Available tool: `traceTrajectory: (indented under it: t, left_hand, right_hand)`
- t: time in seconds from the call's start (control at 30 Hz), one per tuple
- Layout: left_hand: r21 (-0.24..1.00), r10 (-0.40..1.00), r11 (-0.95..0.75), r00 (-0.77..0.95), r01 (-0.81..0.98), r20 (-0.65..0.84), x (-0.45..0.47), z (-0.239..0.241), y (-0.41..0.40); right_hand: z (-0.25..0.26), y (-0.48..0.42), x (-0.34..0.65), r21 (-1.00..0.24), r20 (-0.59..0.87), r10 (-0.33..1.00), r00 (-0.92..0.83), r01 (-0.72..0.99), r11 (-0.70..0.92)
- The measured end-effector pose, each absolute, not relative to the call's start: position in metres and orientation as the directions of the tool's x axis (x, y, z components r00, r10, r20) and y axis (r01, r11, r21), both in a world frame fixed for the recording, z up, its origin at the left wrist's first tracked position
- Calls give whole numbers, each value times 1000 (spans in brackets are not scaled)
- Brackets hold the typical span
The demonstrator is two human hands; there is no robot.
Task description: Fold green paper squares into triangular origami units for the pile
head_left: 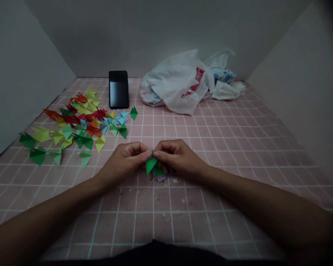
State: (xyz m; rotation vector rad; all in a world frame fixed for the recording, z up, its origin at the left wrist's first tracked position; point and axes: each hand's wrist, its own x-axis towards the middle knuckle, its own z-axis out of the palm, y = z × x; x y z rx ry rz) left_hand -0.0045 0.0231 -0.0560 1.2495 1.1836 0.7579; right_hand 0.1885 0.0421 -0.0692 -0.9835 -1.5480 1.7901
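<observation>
Many likely origami pieces (pixel 83 120) beside a phone (pixel 118 89)

The scene is lit dimly and evenly by soft, diffuse light, with only faint shadows cast. A pale glare is reflected on the glossy black smartphone (pixel 118 94), the white grid lines of the pink tiled surface (pixel 227 147) are bowed toward the edges, and the corners are darkened by vignetting.

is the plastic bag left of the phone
No, the white plastic bag lies to the right of the black phone.
</observation>
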Motion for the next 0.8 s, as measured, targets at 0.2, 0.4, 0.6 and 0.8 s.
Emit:
traceTrajectory:
  t: [0.2,0.4,0.6,0.8]
  left_hand:
    - [958,929,218,263,185,-261,-3,-54,24]
    - [966,946,239,200,97,-254,-4,-55,25]
    - [968,964,249,103,-21,-245,-4,-60,23]
    - [981,966,194,179,-29,-185,1,-60,18]
  right_hand:
    - [-70,37,187,-992,-123,854,-505,67,-103]
    - [-64,42,187,-990,-127,919,-373,-9,-140]
    - [-67,46,186,-982,-107,930,-350,-112,-155]
    - [-66,32,180,-985,-158,856,-492,20,-170]
